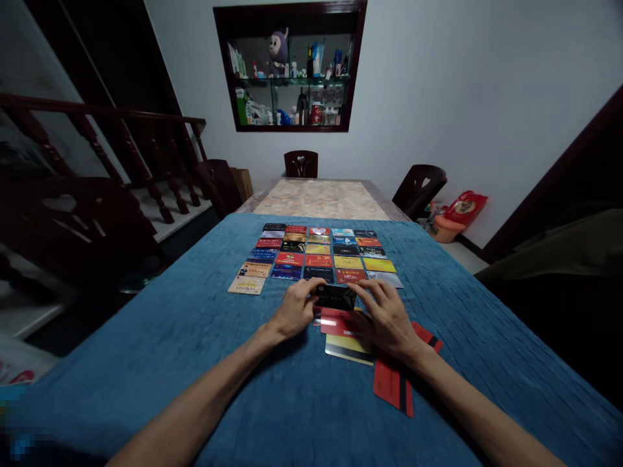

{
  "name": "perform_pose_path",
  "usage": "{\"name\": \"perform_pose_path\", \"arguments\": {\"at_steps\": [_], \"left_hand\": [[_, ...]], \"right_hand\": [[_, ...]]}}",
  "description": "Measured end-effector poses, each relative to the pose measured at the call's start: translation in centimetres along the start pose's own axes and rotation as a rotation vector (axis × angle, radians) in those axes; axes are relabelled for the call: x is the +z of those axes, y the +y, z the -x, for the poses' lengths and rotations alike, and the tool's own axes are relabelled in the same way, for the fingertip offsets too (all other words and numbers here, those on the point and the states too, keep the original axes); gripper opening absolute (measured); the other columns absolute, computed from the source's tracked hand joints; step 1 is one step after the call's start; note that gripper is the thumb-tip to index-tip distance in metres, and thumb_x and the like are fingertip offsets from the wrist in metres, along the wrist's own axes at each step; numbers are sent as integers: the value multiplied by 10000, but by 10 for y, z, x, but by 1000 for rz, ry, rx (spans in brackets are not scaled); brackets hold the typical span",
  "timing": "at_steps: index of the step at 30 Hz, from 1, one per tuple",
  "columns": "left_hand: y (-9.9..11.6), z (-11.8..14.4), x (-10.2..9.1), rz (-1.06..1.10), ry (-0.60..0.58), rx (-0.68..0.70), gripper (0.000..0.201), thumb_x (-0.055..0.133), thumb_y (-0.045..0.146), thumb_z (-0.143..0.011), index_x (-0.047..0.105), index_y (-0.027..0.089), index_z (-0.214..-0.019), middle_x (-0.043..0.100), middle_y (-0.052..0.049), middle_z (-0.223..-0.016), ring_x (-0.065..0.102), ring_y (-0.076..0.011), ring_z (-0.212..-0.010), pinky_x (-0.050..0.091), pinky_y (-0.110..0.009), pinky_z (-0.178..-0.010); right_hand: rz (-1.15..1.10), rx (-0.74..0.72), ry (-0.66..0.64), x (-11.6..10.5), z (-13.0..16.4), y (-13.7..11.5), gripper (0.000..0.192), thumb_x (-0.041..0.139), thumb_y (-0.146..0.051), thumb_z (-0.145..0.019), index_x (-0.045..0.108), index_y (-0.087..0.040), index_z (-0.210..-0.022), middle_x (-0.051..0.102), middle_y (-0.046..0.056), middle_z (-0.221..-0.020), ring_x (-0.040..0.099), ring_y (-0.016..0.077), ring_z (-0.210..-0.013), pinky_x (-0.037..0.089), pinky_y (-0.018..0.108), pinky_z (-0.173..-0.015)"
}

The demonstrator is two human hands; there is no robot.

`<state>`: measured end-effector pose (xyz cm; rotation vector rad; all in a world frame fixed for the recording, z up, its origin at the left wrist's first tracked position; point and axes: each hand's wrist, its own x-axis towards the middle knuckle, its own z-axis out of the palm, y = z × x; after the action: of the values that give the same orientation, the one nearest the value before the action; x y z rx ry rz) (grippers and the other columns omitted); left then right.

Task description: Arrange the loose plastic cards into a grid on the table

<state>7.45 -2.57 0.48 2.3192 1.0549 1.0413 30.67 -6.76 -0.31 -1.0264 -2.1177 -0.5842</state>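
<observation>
Between both hands a black plastic card (pixel 335 297) with a pale pattern at its right end is held tilted up. My left hand (pixel 296 307) pinches its left end, and my right hand (pixel 387 318) grips its right end. Under and beside my right hand lie loose cards: a red card (pixel 335 322), a yellow card with a dark stripe (pixel 348 347) and a red card with a black stripe (pixel 389 386). Beyond the hands, several colourful cards are laid out in columns, among them a beige card (pixel 246 285) at the near left and a red card (pixel 350 275).
A blue cloth (pixel 195 324) covers the near part of the table, with a marbled tabletop (pixel 326 194) beyond. Dark wooden chairs stand around it, one at the far end (pixel 300 164). To the right on the floor is an orange basin (pixel 448 229) with a red bag.
</observation>
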Motion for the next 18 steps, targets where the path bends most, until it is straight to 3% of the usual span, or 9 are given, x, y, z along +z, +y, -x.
{"name": "perform_pose_path", "arguments": {"at_steps": [10,18], "left_hand": [[1,1,-1,-27,1,38,435,535,3,-818,609,183,-1207,674,-57,-1003,622,-187,-899,516,-342,-876],[-1,3,-4,-201,-18,145,471,540,47,-848,528,188,-1297,669,-61,-991,600,-222,-942,506,-384,-881]], "right_hand": [[79,-22,20,-1,-1,-4,367,533,-222,-943,553,-147,-1303,606,152,-1144,508,291,-1063,470,434,-876],[83,-15,16,-1,2,1,405,568,-214,-912,545,-154,-1312,602,154,-1180,491,304,-1097,485,449,-887]]}}
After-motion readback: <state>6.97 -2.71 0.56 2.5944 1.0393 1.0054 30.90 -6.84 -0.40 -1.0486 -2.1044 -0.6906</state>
